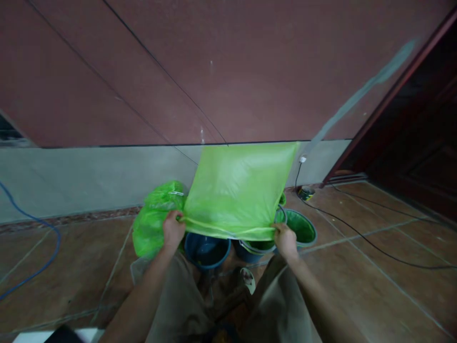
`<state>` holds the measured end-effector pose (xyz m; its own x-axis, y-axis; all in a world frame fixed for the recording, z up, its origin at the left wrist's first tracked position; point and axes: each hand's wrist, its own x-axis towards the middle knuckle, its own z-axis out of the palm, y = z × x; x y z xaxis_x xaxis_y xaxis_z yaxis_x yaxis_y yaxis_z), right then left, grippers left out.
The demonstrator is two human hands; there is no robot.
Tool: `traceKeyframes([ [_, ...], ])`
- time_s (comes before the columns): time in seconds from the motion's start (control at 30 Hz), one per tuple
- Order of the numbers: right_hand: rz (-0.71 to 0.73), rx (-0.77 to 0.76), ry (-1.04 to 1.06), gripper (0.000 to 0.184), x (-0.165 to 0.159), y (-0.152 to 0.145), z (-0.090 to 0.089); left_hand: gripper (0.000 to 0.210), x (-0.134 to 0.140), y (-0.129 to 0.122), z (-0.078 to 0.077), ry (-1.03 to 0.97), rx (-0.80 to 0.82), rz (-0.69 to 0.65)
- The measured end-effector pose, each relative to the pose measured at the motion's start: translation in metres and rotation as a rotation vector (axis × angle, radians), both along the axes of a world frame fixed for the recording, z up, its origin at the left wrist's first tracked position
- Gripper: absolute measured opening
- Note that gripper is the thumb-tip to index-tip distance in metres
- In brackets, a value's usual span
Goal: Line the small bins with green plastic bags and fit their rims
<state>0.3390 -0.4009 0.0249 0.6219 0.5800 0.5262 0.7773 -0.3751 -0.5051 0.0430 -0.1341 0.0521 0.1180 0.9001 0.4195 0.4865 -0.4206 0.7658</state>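
A light green plastic bag is stretched flat between my two hands, its folded edge towards me and its far end against the wall. My left hand pinches the bag's near left corner. The near right corner is gripped by my right hand. Under the bag stand a dark blue bucket and, to its right, another bucket with a green liner. A further green-lined bucket is just beyond my right hand. The bag partly hides these buckets.
A full green bag sits left of my left hand. Behind is a wall, pink above and grey below. A black cable crosses the tiled floor on the right; a blue hose lies left. A small can stands near the wall.
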Motion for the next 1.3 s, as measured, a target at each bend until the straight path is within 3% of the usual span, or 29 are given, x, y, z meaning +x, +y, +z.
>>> traceKeyframes([
  [0.07, -0.058, -0.046, 0.067, 0.034, -0.009, 0.000, -0.038, 0.016, -0.002, -0.003, -0.025, 0.054, -0.097, 0.002],
  [0.13, -0.055, -0.038, 0.073, 0.036, -0.014, 0.001, -0.055, 0.014, -0.003, -0.001, -0.039, 0.013, -0.234, -0.036],
  [0.27, -0.052, -0.027, 0.086, 0.037, -0.022, 0.004, -0.058, 0.022, -0.011, 0.001, -0.054, -0.232, -0.398, -0.182],
  [0.37, -0.036, -0.032, 0.107, 0.038, -0.026, 0.004, -0.064, 0.023, -0.023, -0.001, -0.060, -0.250, -0.419, -0.175],
  [0.57, -0.085, -0.040, 0.149, 0.039, -0.029, 0.000, -0.079, 0.016, -0.052, 0.004, -0.050, 0.017, -0.317, 0.000],
  [0.73, -0.130, -0.088, 0.250, 0.041, -0.034, -0.003, -0.080, 0.011, -0.065, 0.001, -0.039, 0.021, -0.327, 0.057],
  [0.83, -0.147, -0.101, 0.306, 0.045, -0.036, -0.002, -0.079, 0.013, -0.068, -0.009, -0.032, -0.108, -0.460, -0.041],
  [0.97, -0.168, -0.088, 0.317, 0.046, -0.034, 0.002, -0.078, 0.022, -0.075, -0.025, -0.017, -0.362, -0.760, -0.390],
  [1.07, -0.182, -0.083, 0.360, 0.046, -0.032, 0.004, -0.077, 0.028, -0.082, -0.032, -0.008, -0.443, -0.875, -0.545],
  [1.2, -0.214, -0.062, 0.446, 0.047, -0.027, 0.004, -0.074, 0.028, -0.087, -0.033, -0.007, -0.438, -0.838, -0.582],
  [1.3, -0.236, -0.051, 0.467, 0.049, -0.024, 0.003, -0.069, 0.026, -0.084, -0.031, -0.013, -0.387, -0.726, -0.488],
])
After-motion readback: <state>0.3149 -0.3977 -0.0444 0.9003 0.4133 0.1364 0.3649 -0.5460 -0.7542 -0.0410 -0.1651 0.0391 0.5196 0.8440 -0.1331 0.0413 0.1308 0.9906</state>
